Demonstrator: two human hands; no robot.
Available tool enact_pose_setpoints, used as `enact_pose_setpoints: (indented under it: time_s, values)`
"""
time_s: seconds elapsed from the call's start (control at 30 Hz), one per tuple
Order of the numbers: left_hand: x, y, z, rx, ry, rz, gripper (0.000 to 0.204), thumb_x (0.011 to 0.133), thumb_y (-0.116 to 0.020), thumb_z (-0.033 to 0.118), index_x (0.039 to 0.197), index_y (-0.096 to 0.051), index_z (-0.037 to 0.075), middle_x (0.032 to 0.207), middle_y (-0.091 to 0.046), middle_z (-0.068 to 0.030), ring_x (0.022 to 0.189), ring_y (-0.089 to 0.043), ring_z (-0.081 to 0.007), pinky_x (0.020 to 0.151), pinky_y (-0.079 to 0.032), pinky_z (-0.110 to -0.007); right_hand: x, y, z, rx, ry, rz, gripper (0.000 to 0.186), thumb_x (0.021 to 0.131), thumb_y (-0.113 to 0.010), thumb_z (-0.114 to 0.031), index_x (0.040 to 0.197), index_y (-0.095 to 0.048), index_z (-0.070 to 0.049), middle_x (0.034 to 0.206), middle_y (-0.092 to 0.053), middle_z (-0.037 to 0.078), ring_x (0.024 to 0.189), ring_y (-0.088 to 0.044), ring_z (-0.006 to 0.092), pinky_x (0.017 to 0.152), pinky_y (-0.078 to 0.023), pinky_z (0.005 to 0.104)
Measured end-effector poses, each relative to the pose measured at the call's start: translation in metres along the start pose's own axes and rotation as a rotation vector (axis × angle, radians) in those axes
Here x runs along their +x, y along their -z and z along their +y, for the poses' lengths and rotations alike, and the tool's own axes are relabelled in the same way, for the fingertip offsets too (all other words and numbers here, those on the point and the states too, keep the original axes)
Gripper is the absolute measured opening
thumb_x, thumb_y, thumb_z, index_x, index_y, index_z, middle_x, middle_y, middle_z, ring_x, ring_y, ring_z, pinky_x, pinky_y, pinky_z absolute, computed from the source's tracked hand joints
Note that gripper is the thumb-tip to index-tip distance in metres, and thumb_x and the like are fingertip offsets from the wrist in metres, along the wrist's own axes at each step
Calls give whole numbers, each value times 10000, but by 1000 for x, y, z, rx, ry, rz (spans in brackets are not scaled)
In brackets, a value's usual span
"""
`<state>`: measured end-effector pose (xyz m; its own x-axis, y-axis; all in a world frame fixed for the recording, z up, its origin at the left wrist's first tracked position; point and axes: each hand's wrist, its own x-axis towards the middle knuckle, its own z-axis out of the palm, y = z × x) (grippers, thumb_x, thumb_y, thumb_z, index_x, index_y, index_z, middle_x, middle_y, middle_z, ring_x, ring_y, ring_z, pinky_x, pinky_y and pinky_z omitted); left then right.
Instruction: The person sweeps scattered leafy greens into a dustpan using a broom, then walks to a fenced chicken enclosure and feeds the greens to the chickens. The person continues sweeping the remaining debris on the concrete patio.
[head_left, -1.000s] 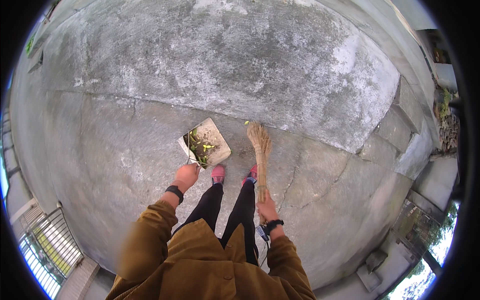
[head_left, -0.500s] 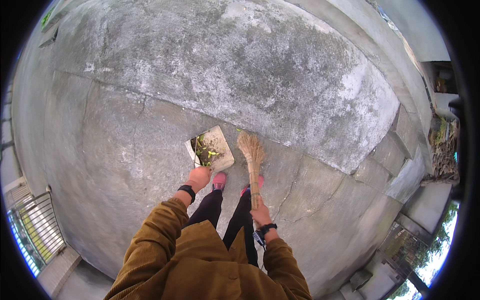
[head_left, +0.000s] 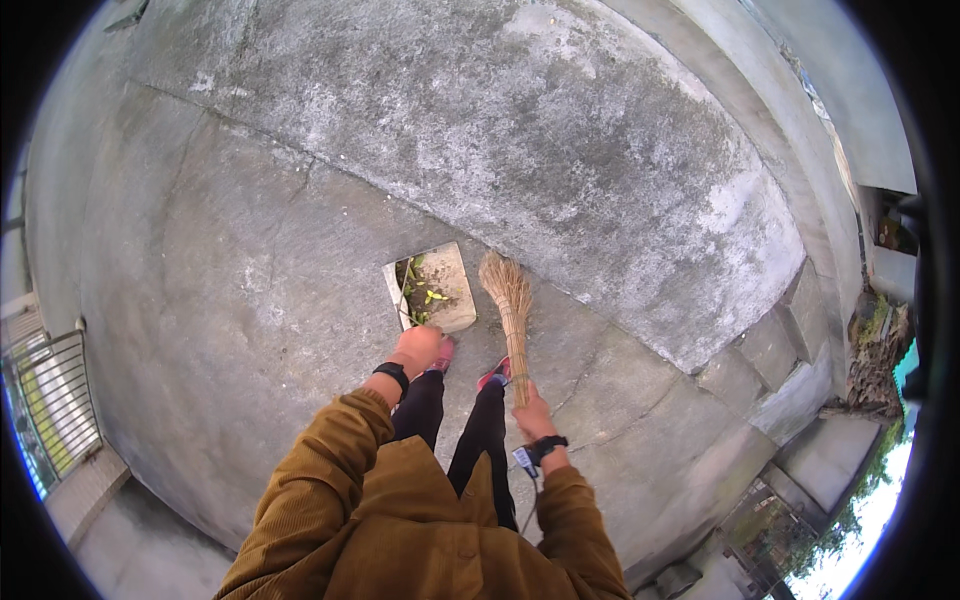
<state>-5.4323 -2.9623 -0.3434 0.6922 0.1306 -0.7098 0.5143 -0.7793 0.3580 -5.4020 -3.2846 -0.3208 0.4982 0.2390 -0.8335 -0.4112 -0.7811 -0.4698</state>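
Observation:
My left hand (head_left: pixel 420 344) is closed round the thin handle of a pale, square-edged dustpan (head_left: pixel 455 280). Inside the pan lie dark dirt, green leaves and a bright yellow-green leaf (head_left: pixel 434 297). To the right of the pan is a straw broom (head_left: pixel 513 320), its bound stalk gripped near the end by my right hand (head_left: pixel 533 415). The broom's splayed bristles point away from me, down at the concrete just right of the pan. The pan looks to be at ground level in front of my pink shoes (head_left: pixel 494 374); whether it touches the ground I cannot tell.
Cracked grey concrete (head_left: pixel 240 280) surrounds my feet. Beyond a seam lies a rougher, white-blotched slab (head_left: pixel 520 130). A low kerb of blocks (head_left: pixel 770 345) edges the right side. A barred metal gate (head_left: pixel 55 395) stands at the far left. A cord hangs from my right wrist.
The view has turned slightly. Dustpan and broom both sit a little farther right and up in the picture. A small leaf seen by the bristles no longer shows. Both grips are unchanged.

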Motion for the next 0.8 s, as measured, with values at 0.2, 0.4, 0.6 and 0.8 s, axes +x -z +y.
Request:
enact_pose_setpoints:
  time_s: [0.2,0.4,0.6,0.8]
  values:
    - [-1,6,3,3,-38,19,295,933,-521,280,933,-691,39,922,-693,-222,900,-679,-379,800,-544,-461,-100,68,-3,97,-294,-275,780,749,-618,-15,1481,-389,-158,861,-638,86,612,-593,180,544,-487,315]
    - [-11,3,-34,-41,-53,106,262,921,-559,310,952,-652,67,831,-680,-203,814,-654,-406,740,-516,-519,-134,72,-44,96,-266,-169,809,753,-603,5,1504,-361,-173,839,-616,60,588,-546,129,527,-472,290]
    - [-61,60,-103,-220,29,371,305,951,-551,357,930,-649,69,804,-666,-233,781,-646,-435,707,-519,-521,-159,102,-113,-104,-213,-261,835,753,-623,0,1514,-352,-208,835,-613,60,567,-545,128,529,-481,290]
    - [-134,135,-147,-543,281,810,301,932,-624,325,875,-662,32,727,-638,-238,728,-633,-444,628,-506,-497,-136,99,-216,-254,-102,-309,834,753,-638,12,1508,-375,-224,816,-598,32,552,-543,114,500,-459,276]
